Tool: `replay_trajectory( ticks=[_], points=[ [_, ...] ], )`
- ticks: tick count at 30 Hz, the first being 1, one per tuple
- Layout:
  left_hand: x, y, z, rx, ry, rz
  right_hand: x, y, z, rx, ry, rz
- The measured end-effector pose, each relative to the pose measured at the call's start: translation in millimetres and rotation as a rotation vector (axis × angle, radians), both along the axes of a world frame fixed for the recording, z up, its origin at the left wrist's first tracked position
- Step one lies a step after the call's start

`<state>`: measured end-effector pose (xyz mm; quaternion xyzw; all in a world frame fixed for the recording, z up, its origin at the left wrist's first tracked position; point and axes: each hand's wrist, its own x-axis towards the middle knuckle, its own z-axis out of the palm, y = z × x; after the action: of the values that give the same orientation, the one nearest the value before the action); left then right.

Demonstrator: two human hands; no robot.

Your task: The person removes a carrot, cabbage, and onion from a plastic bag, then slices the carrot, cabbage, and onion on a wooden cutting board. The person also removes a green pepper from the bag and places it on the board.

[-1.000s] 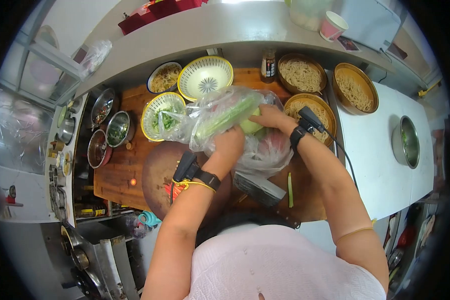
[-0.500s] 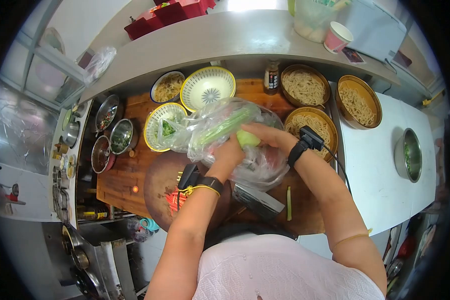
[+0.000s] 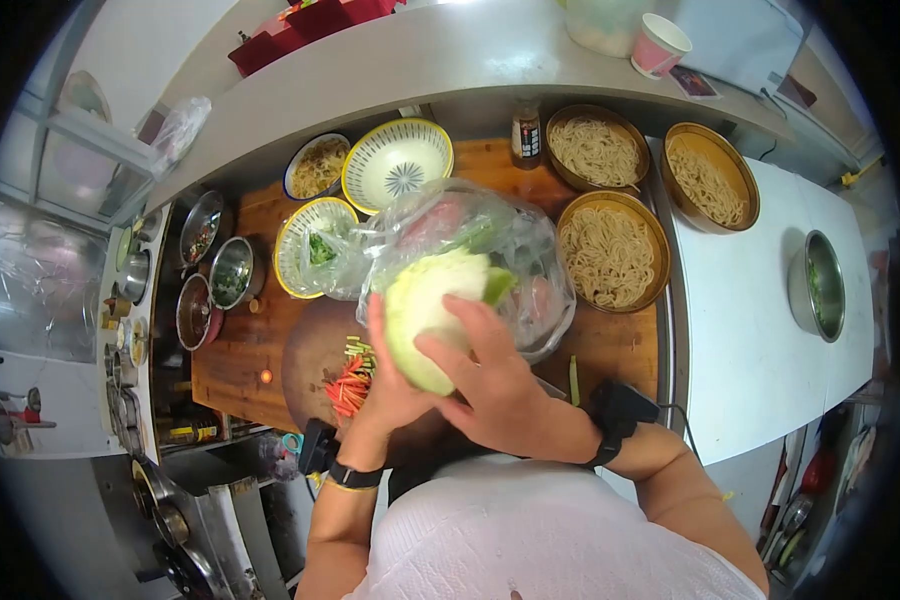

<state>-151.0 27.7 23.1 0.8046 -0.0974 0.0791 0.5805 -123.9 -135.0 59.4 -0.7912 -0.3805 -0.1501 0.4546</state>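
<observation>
A pale green cabbage (image 3: pixel 425 310) is held up over the near edge of the clear plastic bag (image 3: pixel 545 300). My left hand (image 3: pixel 388 375) cups its left side and underside, with the fingers wrapped round it. From the right, my right hand (image 3: pixel 495 375) presses its fingers on the cabbage's face. Inside the bag, reddish and green produce shows through the plastic. Below and left of the cabbage, red strips (image 3: pixel 348 388) and short green pieces (image 3: pixel 358 350) lie on a round cutting board (image 3: pixel 305 350), partly hidden by my left arm.
Bowls of noodles (image 3: pixel 610 255) stand at the right, near a seasoning bottle (image 3: pixel 526 138). Yellow-rimmed bowls (image 3: pixel 398 165) are at the back left, metal bowls (image 3: pixel 233 275) further left. A green stalk (image 3: pixel 573 380) lies on the wooden table. A steel bowl (image 3: pixel 818 285) sits on the white surface.
The cabbage has come out of the plastic bag toward me, with both hands drawn back and now round it. The long green stalk seen in the bag is now mostly hidden. The view has shifted slightly.
</observation>
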Motion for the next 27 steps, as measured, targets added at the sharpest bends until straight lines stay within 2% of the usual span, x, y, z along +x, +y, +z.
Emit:
replay_trajectory(
  ticks=[1,2,3,4,6,8,10,11,12,13,14,17,18,20,22,24,27],
  points=[
    [-12.3,5.4,1.3,-0.053,-0.028,0.012,-2.8,3.9,5.5,0.078,0.07,0.097],
    [-25.2,13.1,-5.4,0.001,-0.025,0.131,-6.6,8.7,9.2,0.158,0.138,0.193],
    [-43.6,30.7,-26.8,-0.27,0.186,0.102,-11.5,15.1,6.3,0.209,0.2,0.304],
    [-61.7,44.9,-43.5,-0.541,0.394,0.074,-16.7,20.9,4.9,0.214,0.198,0.311],
    [-84.5,32.2,-48.1,-1.073,0.44,0.15,-27.8,33.7,2.6,0.194,0.238,0.55],
    [-95.1,21.6,-55.7,-1.151,0.361,0.171,-40.2,41.5,1.2,0.244,0.264,0.57],
    [-99.8,18.8,-64.9,-1.419,0.332,0.339,-44.1,34.1,-1.0,0.355,0.217,0.417],
    [-98.6,20.8,-64.3,-1.382,0.265,0.399,-42.8,24.8,-6.5,0.326,0.218,0.366],
    [-106.1,35.2,-70.8,-1.466,0.27,0.162,-39.2,9.8,-14.9,0.297,0.218,0.321],
    [-112.3,43.2,-69.1,-1.465,0.247,0.254,-40.4,-7.6,-34.8,0.206,0.281,0.303],
    [-118.3,51.6,-67.0,-1.459,0.227,0.34,-47.1,-27.0,-57.7,0.018,0.451,0.229],
    [-146.2,84.4,-68.8,-1.452,0.169,0.493,-66.3,-78.2,-110.9,-0.699,0.374,0.128],
    [-154.3,95.2,-71.0,-1.443,0.18,0.514,-77.2,-87.2,-125.9,-0.699,0.385,0.13],
    [-165.0,113.1,-76.6,-1.457,0.174,0.489,-92.9,-94.3,-148.8,-0.88,0.444,-0.047],
    [-172.4,131.4,-77.8,-1.521,0.202,0.494,-103.1,-84.5,-155.7,-0.87,0.463,-0.115],
    [-174.3,138.5,-73.2,-1.497,0.186,0.529,-110.7,-75.3,-158.0,-0.861,0.533,-0.293],
    [-174.1,151.2,-72.8,-1.501,0.151,0.55,-119.6,-70.8,-162.3,-0.92,0.503,-0.333]
  ],
)
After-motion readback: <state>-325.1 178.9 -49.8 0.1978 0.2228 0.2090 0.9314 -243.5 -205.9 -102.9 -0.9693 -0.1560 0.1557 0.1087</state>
